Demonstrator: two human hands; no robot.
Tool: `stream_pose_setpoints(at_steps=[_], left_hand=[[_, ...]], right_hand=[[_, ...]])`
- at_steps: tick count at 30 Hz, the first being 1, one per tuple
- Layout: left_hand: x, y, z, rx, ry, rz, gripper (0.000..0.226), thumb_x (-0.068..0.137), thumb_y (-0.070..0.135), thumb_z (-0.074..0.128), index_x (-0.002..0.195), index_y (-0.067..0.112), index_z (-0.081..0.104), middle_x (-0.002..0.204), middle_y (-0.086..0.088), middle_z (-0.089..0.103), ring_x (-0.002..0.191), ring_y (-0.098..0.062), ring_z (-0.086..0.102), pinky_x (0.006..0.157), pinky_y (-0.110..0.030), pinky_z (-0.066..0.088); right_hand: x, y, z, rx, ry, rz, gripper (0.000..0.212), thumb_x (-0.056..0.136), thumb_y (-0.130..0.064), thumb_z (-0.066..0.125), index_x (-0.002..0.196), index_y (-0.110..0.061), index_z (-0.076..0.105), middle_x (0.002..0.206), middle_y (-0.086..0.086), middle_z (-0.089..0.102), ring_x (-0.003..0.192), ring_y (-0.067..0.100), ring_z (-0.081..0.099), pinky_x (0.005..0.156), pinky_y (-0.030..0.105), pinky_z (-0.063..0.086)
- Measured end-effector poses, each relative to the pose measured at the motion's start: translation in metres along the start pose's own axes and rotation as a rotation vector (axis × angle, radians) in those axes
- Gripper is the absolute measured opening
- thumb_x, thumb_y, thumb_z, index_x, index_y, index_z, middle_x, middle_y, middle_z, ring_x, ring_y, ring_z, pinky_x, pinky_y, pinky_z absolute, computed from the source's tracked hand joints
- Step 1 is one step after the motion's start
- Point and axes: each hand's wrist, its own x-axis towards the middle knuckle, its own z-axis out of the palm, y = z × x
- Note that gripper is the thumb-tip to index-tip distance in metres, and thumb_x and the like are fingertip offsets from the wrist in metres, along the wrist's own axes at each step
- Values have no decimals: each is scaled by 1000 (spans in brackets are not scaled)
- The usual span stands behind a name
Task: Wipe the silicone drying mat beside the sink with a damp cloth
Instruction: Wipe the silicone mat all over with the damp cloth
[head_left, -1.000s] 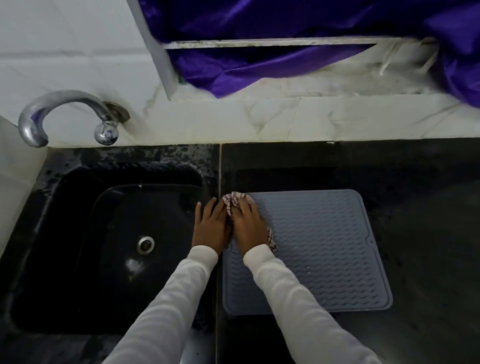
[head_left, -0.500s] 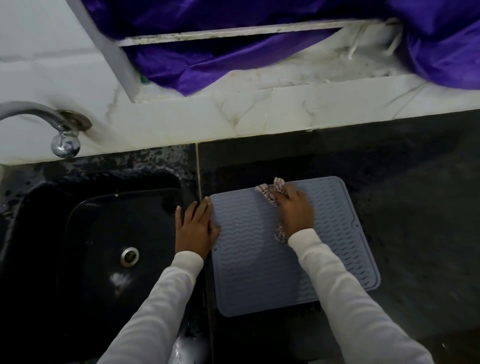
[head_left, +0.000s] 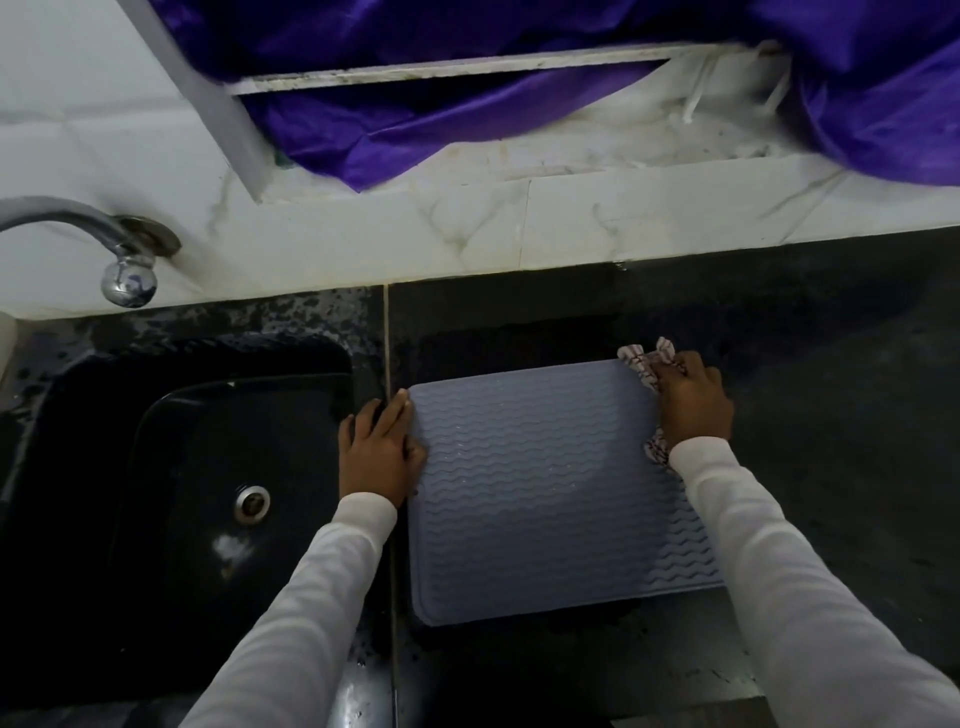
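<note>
The grey wave-ribbed silicone drying mat (head_left: 540, 488) is lying flat on the dark stone counter (head_left: 831, 467), just right of the black sink (head_left: 171, 467). The right hand (head_left: 693, 402) is clutching a crumpled white patterned cloth (head_left: 644, 364) at the mat's far right corner, while the left hand (head_left: 382, 449) is resting flat, fingers straight, on its left edge.

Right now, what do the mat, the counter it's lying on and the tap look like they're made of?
Mat: grey, matte, moulded wavy ridges and rounded corners, so probably silicone or soft rubber. Counter: black, speckled, faintly glossy, likely polished stone such as granite. Tap: shiny silver with mirror reflections, probably chromed metal.
</note>
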Motion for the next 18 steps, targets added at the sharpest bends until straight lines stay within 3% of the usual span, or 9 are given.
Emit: stream_pose_setpoints(at_steps=[5, 7, 9, 12, 15, 18], left_hand=[[0, 4, -2, -37, -68, -26, 61, 86, 40, 37, 144, 23, 45, 153, 10, 37, 138, -26, 32, 113, -50, 25], [-1, 3, -4, -68, -83, -26, 63, 86, 43, 30, 145, 25, 44, 154, 11, 35, 140, -25, 31, 115, -50, 21], [-2, 0, -7, -96, -95, -8, 62, 87, 43, 29, 146, 28, 43, 155, 14, 33, 142, -24, 28, 117, -50, 17], [1, -8, -8, -127, -139, 10, 53, 95, 34, 43, 147, 32, 38, 156, 18, 27, 145, -23, 22, 118, -51, 11], [1, -15, -9, -124, -164, 28, 52, 96, 31, 47, 147, 33, 38, 156, 19, 26, 146, -23, 21, 118, -51, 8], [2, -15, -12, -101, -184, 30, 52, 98, 32, 43, 149, 36, 33, 157, 20, 22, 148, -21, 15, 119, -50, 4]], right_hand=[[2, -26, -10, 59, 48, 14, 32, 90, -19, 59, 122, -12, 62, 118, 17, 52, 100, 42, 52, 74, 47, 53], [-4, -55, -11, 114, 101, -74, 35, 88, -13, 60, 124, -13, 63, 115, 20, 55, 97, 42, 57, 77, 44, 53], [-25, -104, -11, 192, 102, -221, 37, 90, -18, 59, 126, -24, 62, 115, 14, 55, 98, 34, 57, 80, 39, 52], [-63, -185, 6, 338, -20, -336, 29, 94, -32, 52, 120, -32, 63, 111, 2, 56, 97, 20, 55, 84, 38, 52], [-101, -247, 42, 269, -146, -335, 43, 82, -34, 69, 122, -19, 63, 121, 11, 59, 112, 28, 58, 93, 43, 52], [-131, -263, 61, 188, -159, -302, 60, 91, -15, 59, 146, -11, 36, 150, 25, 31, 138, 40, 33, 111, 48, 30]])
